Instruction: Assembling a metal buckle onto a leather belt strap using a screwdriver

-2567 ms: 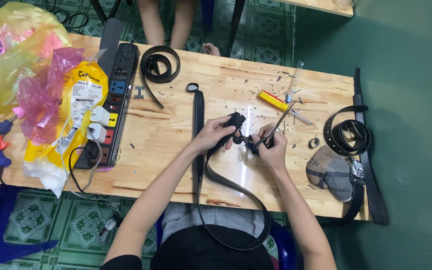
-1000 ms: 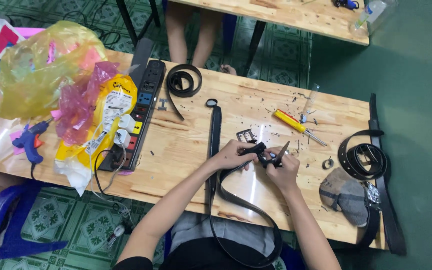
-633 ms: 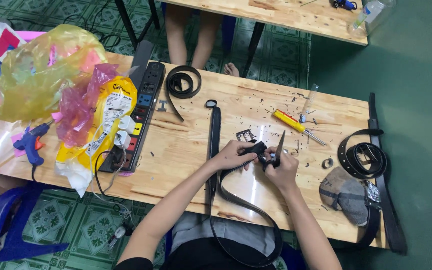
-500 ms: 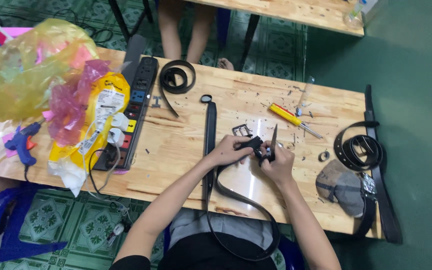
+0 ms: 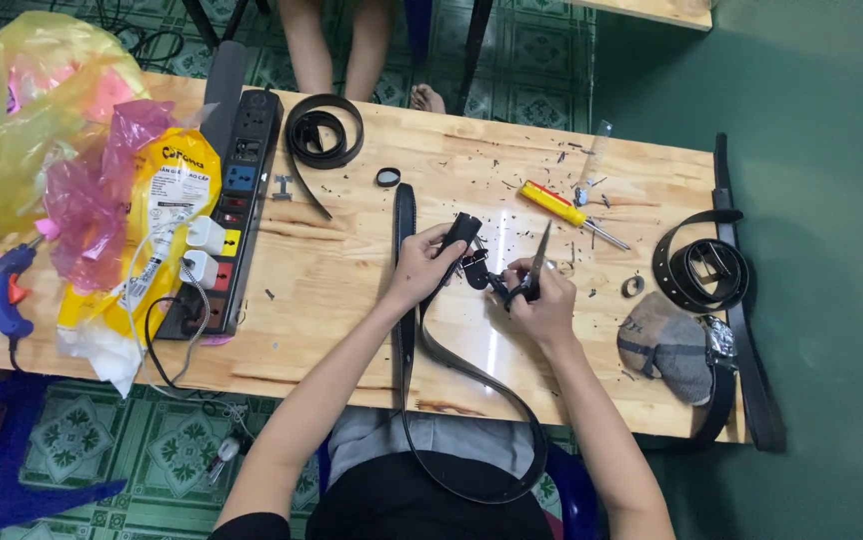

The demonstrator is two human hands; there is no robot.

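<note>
Two hands | left hand (image 5: 422,268) grips glossy black belt (image 5: 452,355) | right hand (image 5: 544,300) grips scissors (image 5: 535,268)

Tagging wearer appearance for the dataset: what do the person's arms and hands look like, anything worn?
Both arms are bare from above the elbow down. The left hand and right hand wear no gloves; no watch, ring or bracelet is visible. A dark short sleeve edge shows at the left upper arm.
</note>
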